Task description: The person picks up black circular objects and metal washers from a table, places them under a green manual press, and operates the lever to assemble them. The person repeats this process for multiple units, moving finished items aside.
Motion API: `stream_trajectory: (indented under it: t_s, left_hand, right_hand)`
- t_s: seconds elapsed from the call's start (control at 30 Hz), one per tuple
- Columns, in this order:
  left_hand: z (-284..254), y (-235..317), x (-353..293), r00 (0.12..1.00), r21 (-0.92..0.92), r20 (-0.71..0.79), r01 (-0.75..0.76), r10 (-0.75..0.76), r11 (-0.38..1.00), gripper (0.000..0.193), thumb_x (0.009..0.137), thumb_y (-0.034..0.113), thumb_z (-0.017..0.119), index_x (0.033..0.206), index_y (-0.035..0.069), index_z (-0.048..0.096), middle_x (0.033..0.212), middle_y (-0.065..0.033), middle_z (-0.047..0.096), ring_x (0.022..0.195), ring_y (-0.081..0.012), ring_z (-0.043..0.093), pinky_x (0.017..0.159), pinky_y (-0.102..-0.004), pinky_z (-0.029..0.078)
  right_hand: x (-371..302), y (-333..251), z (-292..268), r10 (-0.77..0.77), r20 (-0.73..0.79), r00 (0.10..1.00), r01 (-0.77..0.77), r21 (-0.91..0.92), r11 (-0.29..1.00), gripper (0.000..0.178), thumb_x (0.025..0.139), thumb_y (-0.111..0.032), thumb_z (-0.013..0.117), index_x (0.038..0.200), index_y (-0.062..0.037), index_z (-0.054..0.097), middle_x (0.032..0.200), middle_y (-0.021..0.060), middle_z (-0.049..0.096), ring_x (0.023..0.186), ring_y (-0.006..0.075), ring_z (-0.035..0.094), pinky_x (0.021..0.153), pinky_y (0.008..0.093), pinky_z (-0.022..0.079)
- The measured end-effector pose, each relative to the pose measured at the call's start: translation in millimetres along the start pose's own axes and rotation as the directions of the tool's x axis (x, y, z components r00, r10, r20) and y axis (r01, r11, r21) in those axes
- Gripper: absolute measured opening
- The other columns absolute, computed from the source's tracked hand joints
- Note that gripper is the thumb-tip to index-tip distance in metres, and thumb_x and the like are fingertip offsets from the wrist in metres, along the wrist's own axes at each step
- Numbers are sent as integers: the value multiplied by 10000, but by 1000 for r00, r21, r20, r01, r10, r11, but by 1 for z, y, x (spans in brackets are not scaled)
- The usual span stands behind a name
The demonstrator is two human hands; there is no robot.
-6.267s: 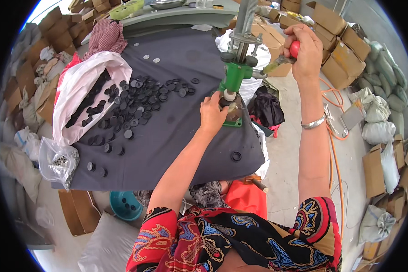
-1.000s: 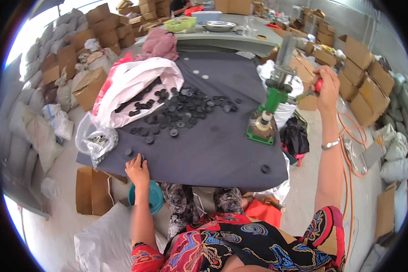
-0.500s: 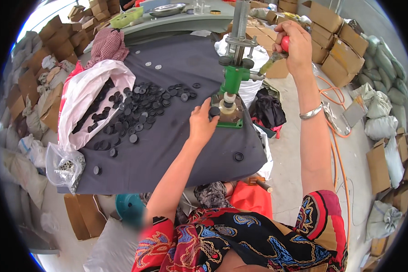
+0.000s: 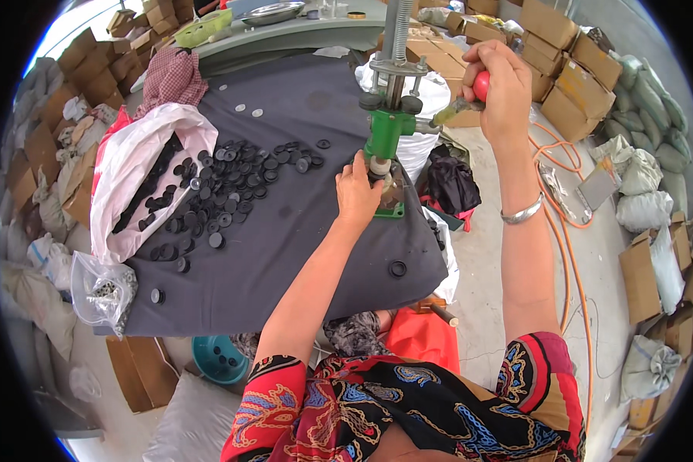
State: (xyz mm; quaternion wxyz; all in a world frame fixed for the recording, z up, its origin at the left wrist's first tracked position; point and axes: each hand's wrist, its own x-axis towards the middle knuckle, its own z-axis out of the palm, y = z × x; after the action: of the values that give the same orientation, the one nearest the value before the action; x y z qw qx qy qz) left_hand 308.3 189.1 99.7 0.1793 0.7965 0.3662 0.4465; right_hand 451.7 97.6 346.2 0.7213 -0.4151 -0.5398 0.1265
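A green hand press (image 4: 386, 138) stands at the right edge of a table covered in dark grey cloth (image 4: 285, 254). My right hand (image 4: 503, 85) is shut on the red knob of the press lever (image 4: 480, 85), raised at the upper right. My left hand (image 4: 356, 192) rests at the press base, fingers pinched on a small part under the ram. A heap of black round discs (image 4: 223, 196) lies on the cloth to the left. One single black ring (image 4: 397, 269) sits near the table's front right edge.
A white plastic bag (image 4: 142, 165) with more black discs lies left of the heap, and a clear bag of small metal parts (image 4: 104, 291) is at the front left corner. A teal bowl (image 4: 217, 358) sits on the floor below. Cardboard boxes and sacks surround the table; an orange cable (image 4: 566, 254) runs along the floor on the right.
One second ago my left hand was at the table's front left edge. It has since moved right to the press base. My right hand has stayed on the lever knob.
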Motion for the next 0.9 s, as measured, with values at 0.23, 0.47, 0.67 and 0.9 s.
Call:
stream_trajectory:
  t_s: [0.23,0.47,0.67,0.9]
  left_hand:
    - [-2,5,3,979,-9,71,194,-192,981,778,729,133,763,1370,-72,372,1081,-161,657,1014,-328,578,902,-451,398]
    - [-25,-14,-13,997,42,-56,-58,60,997,592,751,113,714,1292,5,499,1230,-165,592,1097,-359,537,927,-469,406]
    - [-62,-73,-5,993,378,-116,33,13,925,475,787,112,678,1234,23,545,1315,-180,530,1159,-357,517,921,-485,423]
    - [-87,-73,-12,993,461,-85,-31,79,887,472,778,108,697,1220,16,558,1339,-207,508,1207,-367,492,940,-493,408]
  right_hand:
    - [-63,5,0,-53,-14,999,52,-44,998,251,947,-146,446,801,16,569,545,68,528,474,105,489,470,259,389]
    - [-179,76,-13,-430,59,901,433,-190,881,203,896,-106,487,768,12,590,593,76,556,555,155,556,594,306,473]
    - [-156,43,-14,-191,146,971,225,-266,937,204,910,-105,480,797,19,596,634,77,577,554,117,564,547,242,449]
    - [-49,3,-10,76,123,990,-67,-76,995,246,951,-202,483,834,-12,586,621,56,560,486,102,501,457,233,399]
